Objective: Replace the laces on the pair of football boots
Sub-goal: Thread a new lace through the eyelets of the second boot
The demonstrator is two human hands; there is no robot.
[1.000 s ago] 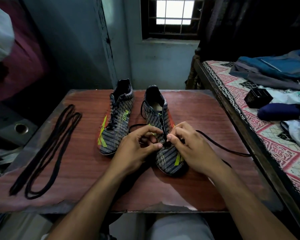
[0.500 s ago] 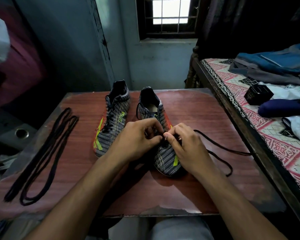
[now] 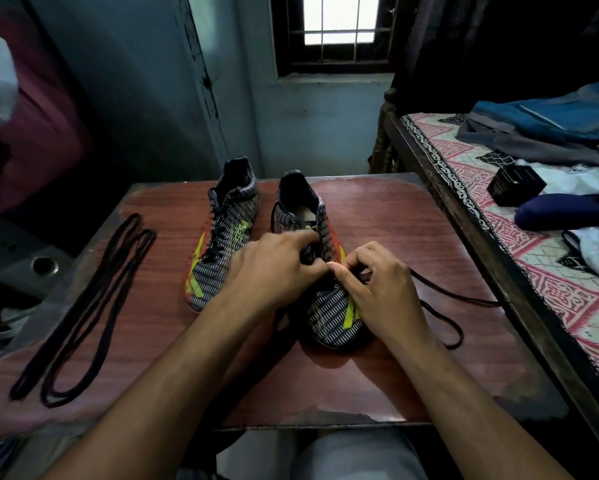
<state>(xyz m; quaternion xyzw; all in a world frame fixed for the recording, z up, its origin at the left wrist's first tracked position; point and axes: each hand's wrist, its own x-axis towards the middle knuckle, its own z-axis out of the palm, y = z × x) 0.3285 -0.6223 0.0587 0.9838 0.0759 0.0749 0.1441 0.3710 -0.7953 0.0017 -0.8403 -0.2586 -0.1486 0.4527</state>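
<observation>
Black lace [image 3: 440, 296] pinched by both hands over right boot [image 3: 325, 306] | left hand [image 3: 273, 268] and right hand [image 3: 377, 289] meet fingertip to fingertip | left boot [image 3: 221, 233] just beside | spare laces [image 3: 83, 306] well left on wooden table [image 3: 377, 209]

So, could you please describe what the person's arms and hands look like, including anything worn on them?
Both forearms are bare right down to the bottom edge of the head view, with no sleeve showing. The left hand and the right hand wear no gloves, and no ring, watch, bracelet or marking shows on either hand or wrist.
</observation>
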